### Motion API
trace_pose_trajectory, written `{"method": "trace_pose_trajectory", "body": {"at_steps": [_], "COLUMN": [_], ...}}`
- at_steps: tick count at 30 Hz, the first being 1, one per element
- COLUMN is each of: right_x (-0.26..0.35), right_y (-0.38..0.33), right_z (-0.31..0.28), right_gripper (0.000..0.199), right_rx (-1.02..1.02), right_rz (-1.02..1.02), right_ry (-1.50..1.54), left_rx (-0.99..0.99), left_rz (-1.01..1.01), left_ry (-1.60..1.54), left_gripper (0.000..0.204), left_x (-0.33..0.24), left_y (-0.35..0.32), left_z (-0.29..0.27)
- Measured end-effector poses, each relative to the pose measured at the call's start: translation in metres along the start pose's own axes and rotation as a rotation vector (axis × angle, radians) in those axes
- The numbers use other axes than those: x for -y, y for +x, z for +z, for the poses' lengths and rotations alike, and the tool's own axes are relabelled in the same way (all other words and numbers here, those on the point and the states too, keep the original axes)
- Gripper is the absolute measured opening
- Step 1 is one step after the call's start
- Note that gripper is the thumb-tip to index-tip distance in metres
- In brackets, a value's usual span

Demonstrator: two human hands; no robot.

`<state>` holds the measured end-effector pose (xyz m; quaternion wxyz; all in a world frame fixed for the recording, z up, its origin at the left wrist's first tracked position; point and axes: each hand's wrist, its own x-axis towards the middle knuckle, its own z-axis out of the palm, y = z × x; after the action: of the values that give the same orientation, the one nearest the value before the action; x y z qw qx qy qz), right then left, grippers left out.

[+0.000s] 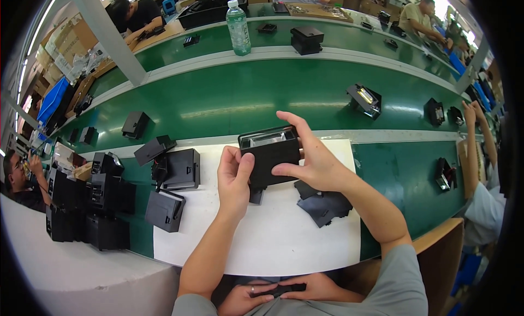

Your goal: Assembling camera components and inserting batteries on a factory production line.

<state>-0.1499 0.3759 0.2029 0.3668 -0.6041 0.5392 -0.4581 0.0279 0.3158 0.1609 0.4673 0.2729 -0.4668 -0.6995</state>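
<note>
Above a white sheet [262, 245] on the bench, both hands hold a black rectangular housing [273, 158], tilted so that a shiny, clear-looking panel shows along its upper side. My left hand [234, 179] grips its left edge, thumb on the front face. On the right edge, my right hand [314, 158] presses with its thumb in front, and its index finger sticks up off the housing. Beneath it a small dark piece [256, 195] shows in part. Several thin black flat pieces [325, 207] lie right of the hands.
Black housings [183, 168] lie on the left, beside a stack [109, 193]. Further housings [364, 100] sit on the green belt [234, 97]. A bottle [238, 29] stands on the far ledge. At the bottom edge, another pair of hands [284, 294] holds something dark. Co-workers sit around.
</note>
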Motion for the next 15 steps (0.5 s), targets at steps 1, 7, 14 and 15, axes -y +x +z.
{"method": "trace_pose_trajectory", "body": {"at_steps": [1,7,14,15], "right_x": [0.002,-0.008,-0.027,-0.025], "right_y": [0.000,0.001,0.025,0.033], "right_z": [0.000,0.014,-0.060,-0.087], "right_gripper": [0.094,0.031,0.078,0.100], "right_rx": [0.002,-0.282,-0.021,-0.059], "right_rz": [0.051,-0.009,-0.219,-0.383], "right_ry": [0.066,0.236,-0.142,-0.670], "left_rx": [-0.011,0.143,0.123,0.102], "left_rz": [0.056,0.006,0.027,-0.050], "left_ry": [-0.018,0.053,0.282,0.256], "left_gripper": [0.017,0.026,0.023,0.024], "left_x": [0.003,-0.011,-0.021,-0.020], "left_y": [0.001,0.005,0.062,0.082], "left_z": [0.004,0.012,0.023,0.012]}}
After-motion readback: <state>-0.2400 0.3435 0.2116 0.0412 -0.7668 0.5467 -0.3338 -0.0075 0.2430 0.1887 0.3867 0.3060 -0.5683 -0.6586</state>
